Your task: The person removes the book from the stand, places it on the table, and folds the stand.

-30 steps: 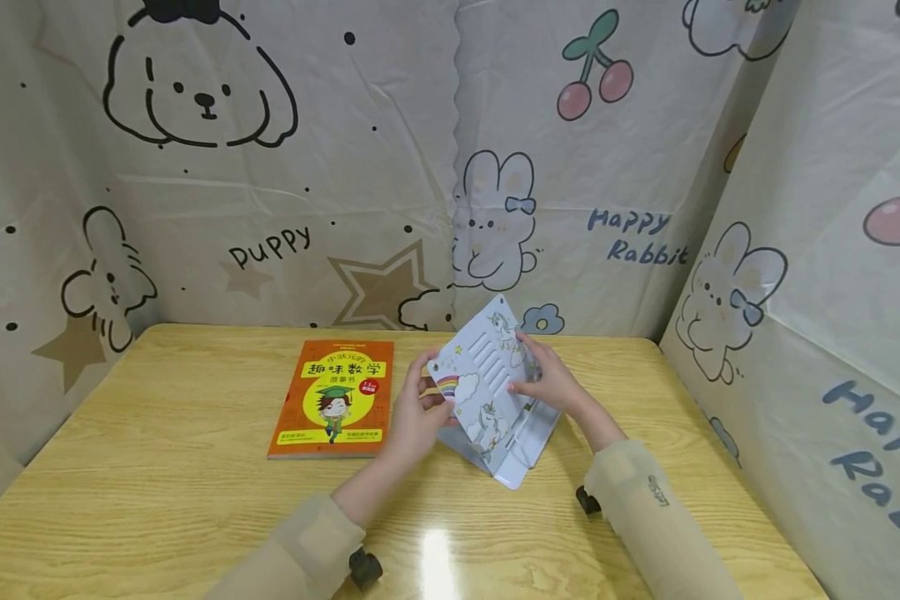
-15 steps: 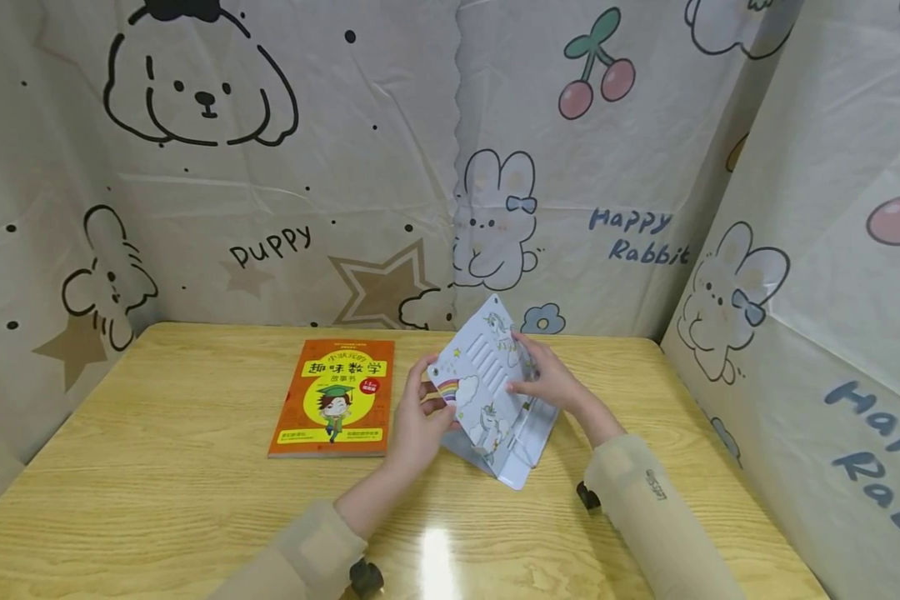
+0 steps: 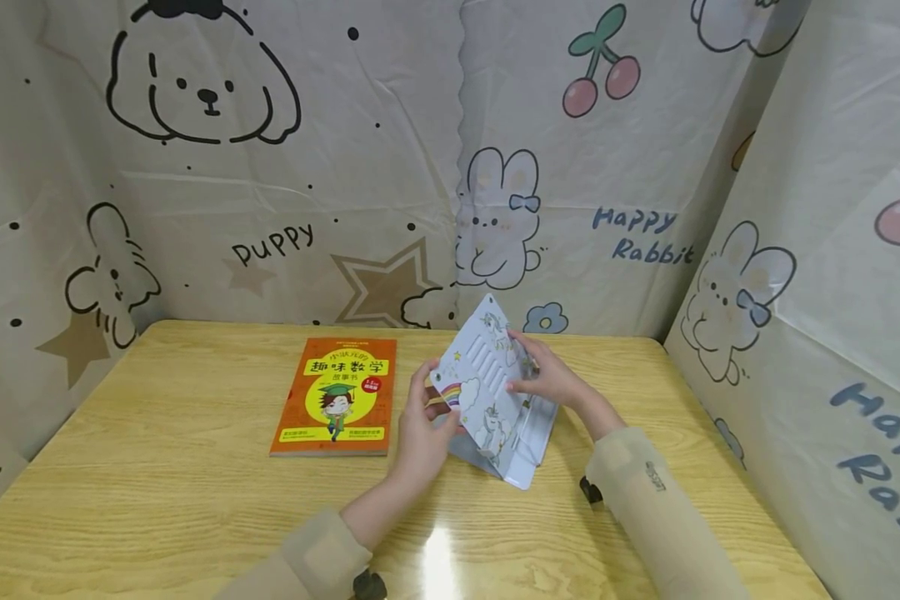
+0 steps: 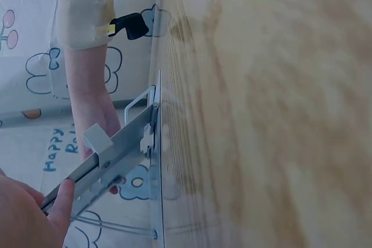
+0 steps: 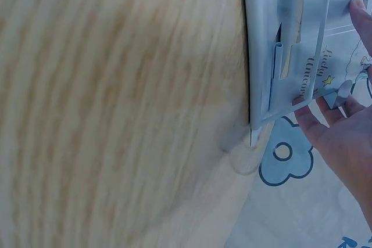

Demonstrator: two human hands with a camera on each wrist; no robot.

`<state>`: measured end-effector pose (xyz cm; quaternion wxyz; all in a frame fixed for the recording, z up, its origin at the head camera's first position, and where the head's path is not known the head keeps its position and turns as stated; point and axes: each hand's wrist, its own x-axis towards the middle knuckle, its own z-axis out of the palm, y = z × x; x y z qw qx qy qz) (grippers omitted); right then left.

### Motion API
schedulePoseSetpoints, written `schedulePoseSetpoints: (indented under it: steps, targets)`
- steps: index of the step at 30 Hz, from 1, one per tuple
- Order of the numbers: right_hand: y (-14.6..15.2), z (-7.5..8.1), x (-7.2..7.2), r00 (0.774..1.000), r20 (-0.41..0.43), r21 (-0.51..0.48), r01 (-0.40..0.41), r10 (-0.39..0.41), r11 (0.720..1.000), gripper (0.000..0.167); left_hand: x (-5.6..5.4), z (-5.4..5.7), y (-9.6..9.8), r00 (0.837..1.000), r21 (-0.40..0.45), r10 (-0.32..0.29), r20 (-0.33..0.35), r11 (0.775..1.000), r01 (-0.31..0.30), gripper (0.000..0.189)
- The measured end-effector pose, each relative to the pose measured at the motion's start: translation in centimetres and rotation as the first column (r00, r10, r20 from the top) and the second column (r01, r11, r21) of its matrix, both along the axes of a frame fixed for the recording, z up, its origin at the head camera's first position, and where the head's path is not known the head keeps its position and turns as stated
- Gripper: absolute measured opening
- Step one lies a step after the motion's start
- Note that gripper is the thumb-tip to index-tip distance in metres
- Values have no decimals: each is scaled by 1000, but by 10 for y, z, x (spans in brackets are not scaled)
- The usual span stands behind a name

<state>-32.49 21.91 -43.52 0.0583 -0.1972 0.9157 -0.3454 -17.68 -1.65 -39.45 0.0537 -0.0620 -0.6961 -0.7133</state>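
A white book stand (image 3: pixel 487 375) printed with unicorns and a rainbow stands on the table, its slotted back panel raised at a tilt above its base. My left hand (image 3: pixel 425 429) grips the panel's left edge, thumb in front and fingers behind. On the other side my right hand (image 3: pixel 551 377) holds the right edge, its thumb on the front face. The left wrist view shows the stand from its side (image 4: pixel 125 143), with the left thumb (image 4: pixel 61 204) on the panel's edge. In the right wrist view, the right fingers (image 5: pixel 314 123) reach behind the panel.
An orange book (image 3: pixel 333 398) with a cartoon graduate on its cover lies flat to the left of the stand. The wooden table (image 3: pixel 157 467) is bounded at the back and sides by a printed cloth (image 3: pixel 390 108).
The panel has tilted back very slightly and its top corner has shifted a little left. Both hands keep their hold. The orange book stays in place.
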Motion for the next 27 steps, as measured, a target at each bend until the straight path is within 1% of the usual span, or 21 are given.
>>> schedulePoseSetpoints:
  steps: [3, 7, 10, 12, 16, 18, 20, 23, 25, 27]
  targets:
    - [0, 0, -2, 999, 5, -22, -32, 32, 999, 94, 3, 1, 1, 1000, -9, 8, -2, 1000, -8, 69]
    - [0, 0, -2, 998, 17, -37, -54, 55, 998, 93, 3, -2, 2, 1000, -8, 15, 2, 1000, -15, 69]
    - [1, -1, -3, 998, 15, -27, -52, 53, 998, 93, -1, -8, 3, 1000, 6, 13, -4, 1000, -13, 69]
    - [2, -1, -2, 999, 11, -18, -41, 42, 999, 93, -6, -15, 3, 1000, 13, 8, -4, 1000, -8, 71]
    - [1, -1, 4, 999, -42, 7, -15, 15, 1000, 91, -15, -26, 2, 1000, 19, -17, -9, 1000, 17, 72]
    - [-1, -1, 9, 996, -84, 12, 0, 1, 1000, 88, -19, -29, -1, 1000, 19, -29, -10, 999, 29, 72]
    - [-4, -2, 16, 993, -115, 8, 18, -17, 1000, 87, -21, -28, -4, 999, 28, -51, -14, 998, 51, 70]
    - [-11, -2, 29, 991, -127, -10, 36, -37, 999, 86, -24, -25, -11, 994, 39, -105, -10, 994, 105, 66]
    - [-16, -1, 38, 992, -121, -23, 40, -42, 999, 86, -28, -22, -18, 987, 43, -161, 5, 986, 161, 66]
    - [-21, 2, 47, 993, -111, -32, 43, -47, 999, 87, -32, -19, -25, 976, 22, -218, 22, 976, 218, 69]
